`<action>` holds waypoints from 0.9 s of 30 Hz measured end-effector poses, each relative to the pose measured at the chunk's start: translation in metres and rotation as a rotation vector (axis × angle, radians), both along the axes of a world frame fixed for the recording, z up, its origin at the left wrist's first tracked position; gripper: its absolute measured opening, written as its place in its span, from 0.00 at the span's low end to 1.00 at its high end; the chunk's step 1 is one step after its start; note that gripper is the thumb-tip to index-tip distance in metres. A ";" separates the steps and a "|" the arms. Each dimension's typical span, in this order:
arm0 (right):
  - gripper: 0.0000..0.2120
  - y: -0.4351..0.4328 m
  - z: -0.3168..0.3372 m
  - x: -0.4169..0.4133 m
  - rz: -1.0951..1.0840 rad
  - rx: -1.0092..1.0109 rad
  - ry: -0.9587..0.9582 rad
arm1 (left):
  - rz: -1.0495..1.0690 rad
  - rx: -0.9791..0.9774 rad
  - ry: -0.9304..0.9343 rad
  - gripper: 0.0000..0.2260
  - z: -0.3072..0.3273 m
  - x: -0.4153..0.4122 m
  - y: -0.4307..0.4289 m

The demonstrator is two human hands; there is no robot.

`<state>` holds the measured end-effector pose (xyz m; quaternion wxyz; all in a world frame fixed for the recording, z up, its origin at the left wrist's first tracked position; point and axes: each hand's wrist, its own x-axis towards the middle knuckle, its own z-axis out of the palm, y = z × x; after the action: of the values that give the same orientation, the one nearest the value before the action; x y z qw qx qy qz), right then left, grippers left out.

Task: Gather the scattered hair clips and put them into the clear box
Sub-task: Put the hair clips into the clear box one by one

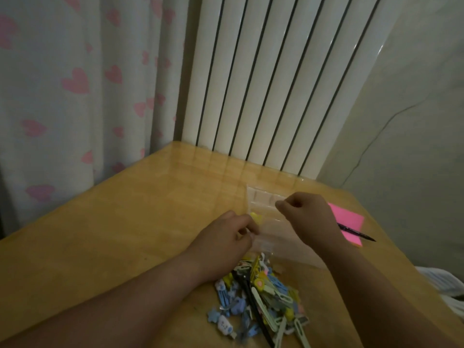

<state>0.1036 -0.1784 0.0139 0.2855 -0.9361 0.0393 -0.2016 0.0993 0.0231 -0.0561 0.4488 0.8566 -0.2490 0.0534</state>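
My left hand (226, 237) is curled, and its fingers pinch a small yellow plastic hair clip (256, 217) at the near-left edge of the clear plastic box (272, 234). The box is shallow, thin-walled and see-through, so the wood shows through it. Its far part carries a row of small moulded ribs. It lies on the glossy, honey-coloured wooden surface (125, 234) between my two hands.

My right hand (308, 217) is held over the far-right part of the box. Its fingers are folded in and the thumb tip meets the forefinger beside the ribbed strip. I cannot tell whether they nip the clear plastic or nothing at all.

Just in front of the box, between my forearms, lies the heap of hair clips (263, 297). These are flat snap clips and long narrow ones in matt pastel blue, lilac, yellow, pale green, grey and white. Some are topped with little rounded cartoon shapes, and a thin black piece runs through the pile. The heap touches the near edge of the box.

To the right of the box a bright pink sticky-note pad (349, 219) lies flat, with a slim dark pen (359, 233) across its near corner.

A white ribbed radiator (263, 84) with tall, smooth vertical columns stands behind the surface. To its left hangs a pale curtain (75, 84) printed with pink hearts. To the right is a plain wall (414, 121) with a thin crack running down it. A crumpled white cloth (447, 282) shows at the right edge.
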 end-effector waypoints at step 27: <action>0.02 -0.021 -0.002 -0.052 0.161 0.129 0.069 | -0.007 0.006 -0.015 0.06 -0.001 0.000 0.000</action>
<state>0.0521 -0.1991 0.0118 0.3588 -0.9224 -0.0133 -0.1425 0.0997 0.0228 -0.0569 0.4447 0.8566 -0.2554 0.0575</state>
